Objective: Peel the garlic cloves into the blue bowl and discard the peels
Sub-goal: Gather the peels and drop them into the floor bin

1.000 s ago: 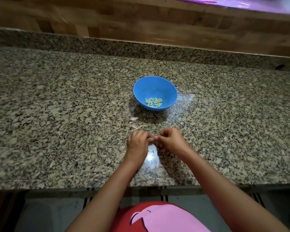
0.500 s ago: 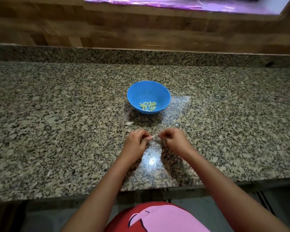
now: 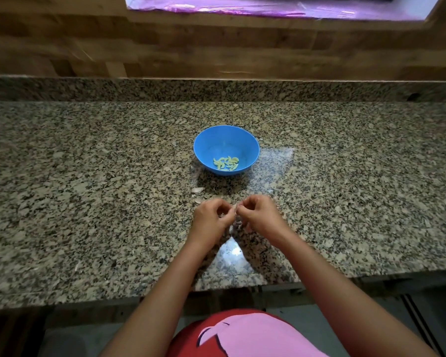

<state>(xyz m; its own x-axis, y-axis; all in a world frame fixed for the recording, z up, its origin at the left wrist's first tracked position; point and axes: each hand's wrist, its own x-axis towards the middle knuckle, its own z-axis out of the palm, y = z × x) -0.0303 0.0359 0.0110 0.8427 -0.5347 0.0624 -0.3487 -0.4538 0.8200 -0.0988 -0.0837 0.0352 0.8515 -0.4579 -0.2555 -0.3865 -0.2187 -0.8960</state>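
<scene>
Hands closer together than half a second ago. Left hand (image 3: 211, 217) and right hand (image 3: 260, 215) both pinch a garlic clove (image 3: 235, 208) above the granite counter (image 3: 88, 202). The blue bowl (image 3: 216, 140) sits beyond, holding peeled cloves (image 3: 226, 163).

The person wears a red top (image 3: 184, 342) — a large pink print (image 3: 255, 336), dark-edged, across it.

Blue bowl (image 3: 226, 143) (pale green cloves (image 3: 226, 163)) on speckled granite counter (image 3: 88, 176).

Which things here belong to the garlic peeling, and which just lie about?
Job: round blue plastic bowl; pale peeled garlic cloves inside; left hand and right hand pinching a small clove; papery peel scraps.
Idle: shiny purple sheet above wooden wall.
</scene>
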